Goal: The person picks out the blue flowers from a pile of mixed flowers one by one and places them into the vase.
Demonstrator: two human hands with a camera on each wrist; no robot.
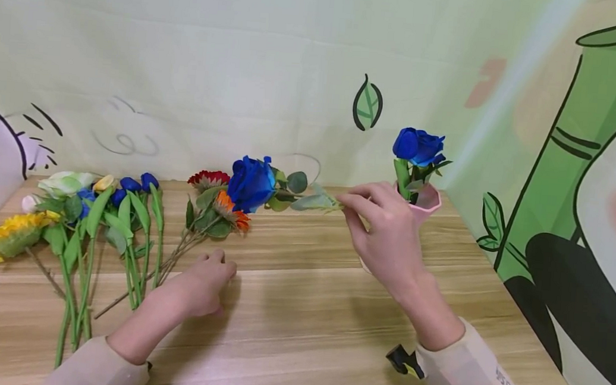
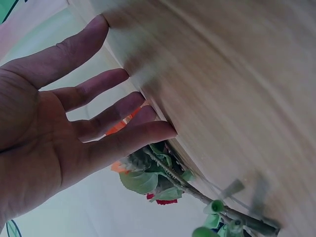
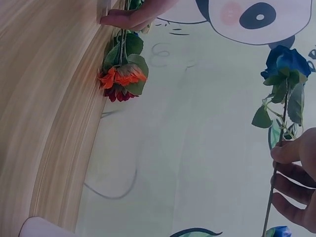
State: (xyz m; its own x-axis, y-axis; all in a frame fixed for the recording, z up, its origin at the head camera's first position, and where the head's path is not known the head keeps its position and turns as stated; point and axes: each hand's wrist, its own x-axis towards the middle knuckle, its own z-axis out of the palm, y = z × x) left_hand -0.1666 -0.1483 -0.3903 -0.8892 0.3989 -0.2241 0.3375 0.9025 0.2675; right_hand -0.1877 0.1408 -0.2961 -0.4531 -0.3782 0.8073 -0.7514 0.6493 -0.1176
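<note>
Head view: blue rose [image 1: 251, 184] is held up over the wooden table [image 1: 297, 347], its stem pinched between thumb and fingers of the right hand [image 1: 387, 240]; bloom is pointed left, green leaves [image 1: 312, 202] seen between bloom and fingertips. Pink vase [image 1: 427, 213] is partly covered by that hand; 1 blue flower [image 1: 418, 146] is stood in it, bloom above the rim. Left hand [image 1: 202, 283] is held low near the tabletop, nothing gripped, fingers spread and extended as seen from the left wrist; whether the wood is touched cannot be told. Just beyond it, 1 red flower [image 1: 209, 178] and 1 orange flower [image 1: 226, 202] are laid together, thin brown stems [image 1: 175, 252] trailed toward the left arm. Farther left, a loose bunch is spread out: 1 sunflower [image 1: 7, 234], 1 white flower [image 1: 67, 184], 1 yellow tulip [image 1: 106, 182], several blue tulips [image 1: 130, 184], green stems pointed toward the near edge. In right wrist view the rose's stem is shown running across the fingers. Pale sleeves [image 1: 462, 370] are worn on 2 arms; a black piece [image 1: 402, 360] is seen beside the right one. Table is backed by pale cloth [image 1: 242, 62], cartoon bamboo [image 1: 587, 116] printed at right.
</note>
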